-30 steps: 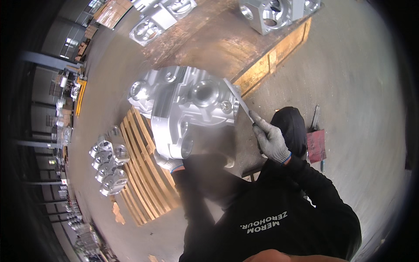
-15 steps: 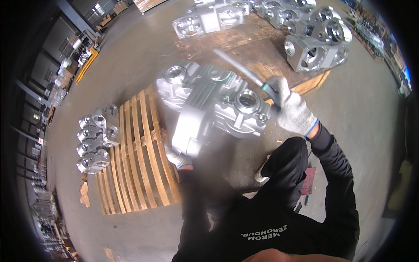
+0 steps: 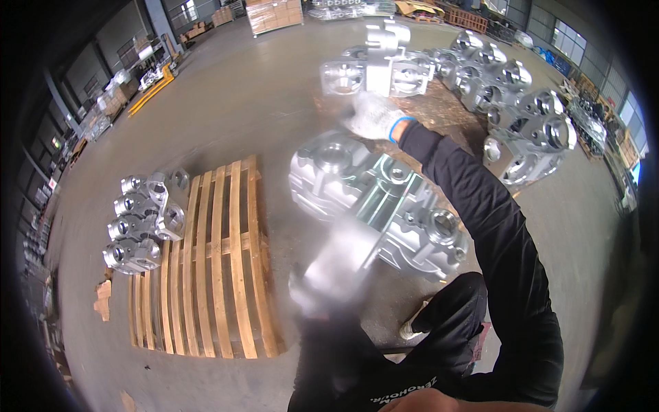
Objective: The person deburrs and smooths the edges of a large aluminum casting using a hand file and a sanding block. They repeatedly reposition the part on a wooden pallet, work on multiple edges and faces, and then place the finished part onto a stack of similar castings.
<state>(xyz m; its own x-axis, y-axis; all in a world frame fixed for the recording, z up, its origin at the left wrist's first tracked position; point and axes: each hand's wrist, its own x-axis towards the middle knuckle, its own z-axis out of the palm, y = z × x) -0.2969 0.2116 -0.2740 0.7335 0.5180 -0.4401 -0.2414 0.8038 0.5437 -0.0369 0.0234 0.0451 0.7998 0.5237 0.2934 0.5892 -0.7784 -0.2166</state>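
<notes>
In front of me is a large silver metal casting (image 3: 391, 199) with round bored openings and a long neck pointing toward my body, its near end smeared by motion. My left hand (image 3: 302, 292), in a white knitted glove, is closed at that near end; its fingers are blurred. My right hand (image 3: 374, 115), gloved in white with a blue cuff, is beyond the casting's far edge, close to another silver casting (image 3: 379, 58) on a brown wooden table (image 3: 439, 110). Its fingers are smeared and turned away, and no tool shows in it.
More castings (image 3: 528, 130) crowd the table's right side. On the floor to the left lies a slatted wooden pallet (image 3: 213, 275), with several smaller castings (image 3: 141, 220) beside its far left corner. A yellow pallet truck (image 3: 152, 90) and stacked boxes (image 3: 274, 15) are farther off.
My right hand has swung left and away across the casting's far side; the long tool it held no longer shows. The casting appears lower and farther right, and the view has tilted up.
</notes>
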